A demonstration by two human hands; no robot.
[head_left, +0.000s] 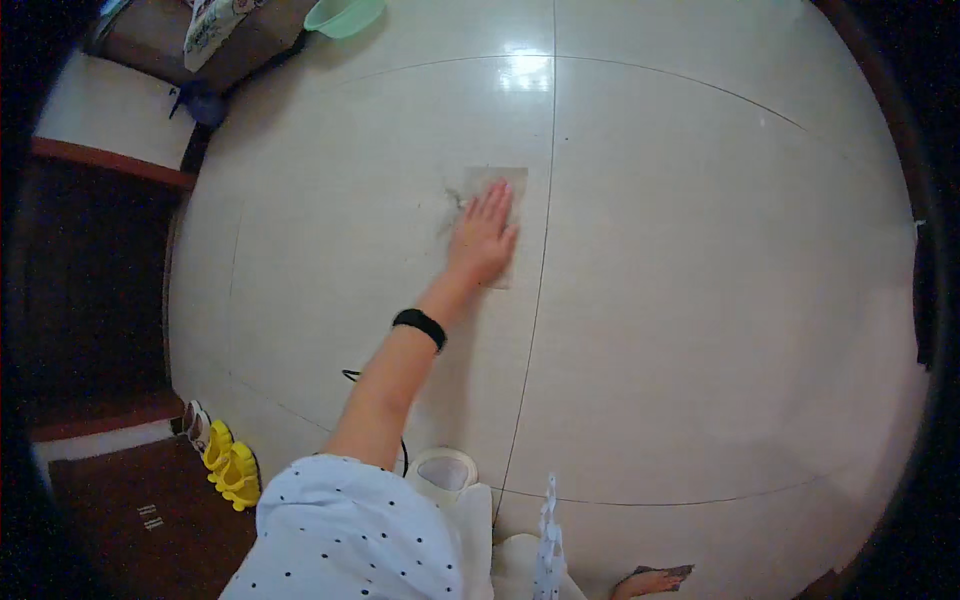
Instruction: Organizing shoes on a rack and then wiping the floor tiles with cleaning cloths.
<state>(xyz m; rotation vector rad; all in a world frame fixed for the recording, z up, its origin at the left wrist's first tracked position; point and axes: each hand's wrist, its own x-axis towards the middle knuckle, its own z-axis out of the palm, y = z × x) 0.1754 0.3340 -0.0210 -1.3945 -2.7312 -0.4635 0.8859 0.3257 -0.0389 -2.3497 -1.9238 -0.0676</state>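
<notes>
My left hand (486, 236), with a black band (420, 328) round its wrist, lies palm down on a thin grey-beige rectangular sheet (517, 180) on the tiled floor. Its fingers are extended and slightly blurred, and the sheet shows beyond the fingertips and beside the wrist. Just left of the fingers is a small clump of hair or dust (455, 197). At the bottom right edge, my right hand (651, 583) is partly in view, against a ragged-edged dark piece (681, 571); its grip on that piece is unclear.
Yellow clogs (231, 469) and pale shoes (196, 425) stand by a dark brown mat (142, 517) at lower left. A light green basin (345, 16) is at the top. A white slipper (446, 469) shows below my left arm, near a thin black cord (406, 456).
</notes>
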